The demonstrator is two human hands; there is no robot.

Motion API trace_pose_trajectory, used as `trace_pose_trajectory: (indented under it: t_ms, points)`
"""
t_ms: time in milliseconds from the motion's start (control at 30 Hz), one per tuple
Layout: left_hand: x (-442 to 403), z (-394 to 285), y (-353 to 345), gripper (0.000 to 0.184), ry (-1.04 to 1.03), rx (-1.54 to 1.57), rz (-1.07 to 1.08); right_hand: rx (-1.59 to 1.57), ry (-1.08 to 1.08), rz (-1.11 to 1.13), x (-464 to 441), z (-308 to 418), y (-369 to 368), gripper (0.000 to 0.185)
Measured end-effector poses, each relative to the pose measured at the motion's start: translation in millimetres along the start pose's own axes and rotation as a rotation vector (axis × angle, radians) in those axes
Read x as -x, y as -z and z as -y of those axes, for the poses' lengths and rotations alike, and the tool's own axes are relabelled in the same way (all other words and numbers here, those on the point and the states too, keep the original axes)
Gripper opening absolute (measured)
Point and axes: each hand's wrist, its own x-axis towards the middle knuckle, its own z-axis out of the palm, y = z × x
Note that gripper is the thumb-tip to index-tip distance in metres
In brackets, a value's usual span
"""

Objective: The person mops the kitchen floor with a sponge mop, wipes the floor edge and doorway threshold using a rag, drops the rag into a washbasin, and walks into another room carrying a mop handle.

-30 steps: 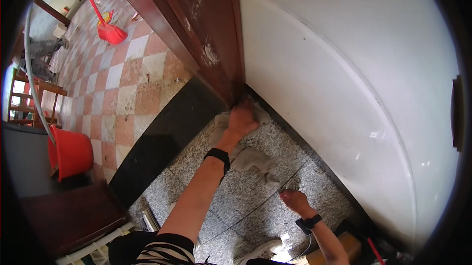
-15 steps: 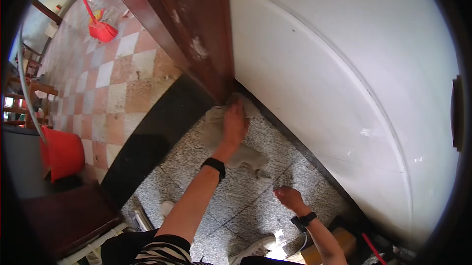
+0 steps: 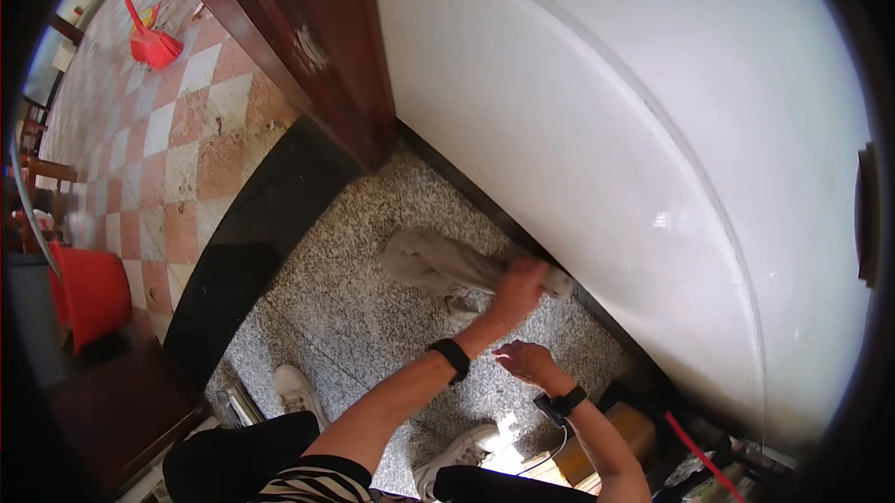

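Observation:
A grey-brown cloth (image 3: 433, 259) lies bunched and stretched out on the speckled stone floor. My left hand (image 3: 519, 296), with a black band on its wrist, presses down on the cloth's right end beside the dark skirting at the wall's foot. The fingers are closed on the fabric and slightly blurred. Just below it, my right hand (image 3: 528, 363) hangs over the floor with fingers curled in, and nothing shows in them. A black device with a cable sits on the right wrist. Both my shoes are visible on the stone.
A white wall panel (image 3: 597, 130) rises at the right, next to a dark red door frame (image 3: 345, 65). Beyond a black threshold (image 3: 252, 242) are checkered tiles, a red broom (image 3: 156, 48) and a red bucket-like container (image 3: 96, 293). A cardboard box (image 3: 620, 438) is at lower right.
My left hand has moved from the door frame's corner down and right along the wall, dragging the cloth. My right hand has shifted slightly left. The view has turned a little.

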Motion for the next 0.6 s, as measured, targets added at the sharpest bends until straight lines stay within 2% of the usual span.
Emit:
trace_pose_trajectory:
  t_ms: [33,67,133,167,200,267,300,367,467,500,567,600]
  points:
    - [12.7,-11.9,-16.7,0.035,-0.055,0.052,0.116,0.012,-0.051,0.153,5.1,-0.1,-3.1,0.024]
    - [23.5,-22.1,-32.2,0.039,-0.117,0.103,0.224,0.029,-0.034,0.183,8.9,-6.9,-11.6,0.028]
    - [47.1,-27.8,-69.4,0.044,-0.309,-0.19,0.531,0.167,0.12,0.124,22.0,-24.0,-55.9,0.039]
    - [63.7,-19.9,-100.2,0.044,-0.304,-0.189,0.517,0.201,0.165,0.065,27.6,-38.3,-79.8,0.045]
    - [79.2,-3.1,-129.9,0.043,-0.355,-0.21,0.445,-0.194,0.064,-0.062,47.6,-104.4,-165.1,0.053]
    - [82.7,19.6,-129.4,0.043,-0.389,-0.257,0.376,-0.475,0.029,-0.025,37.7,-10.2,-70.4,0.048]
    - [72.3,21.8,-109.4,0.039,-0.45,-0.334,0.44,-0.479,0.046,-0.02,19.4,9.6,-60.3,0.048]
    - [44.7,26.9,-71.8,0.034,-0.577,-0.477,0.562,-0.118,0.015,0.449,-1.6,30.9,-46.5,0.037]
    - [23.7,60.3,-0.3,0.035,-0.591,-0.657,0.332,0.05,0.139,0.449,-9.6,36.3,-37.0,0.03]
    - [18.3,70.8,26.3,0.037,-0.542,-0.641,0.308,0.111,0.195,0.331,-9.5,27.5,-45.0,0.025]
    - [0.1,77.0,91.7,0.037,-0.277,-0.624,0.347,0.129,0.184,0.314,-9.4,23.8,-40.0,0.025]
    - [-2.3,85.5,125.6,0.036,-0.276,-0.642,0.218,0.146,0.167,0.298,-9.3,22.0,-37.9,0.026]
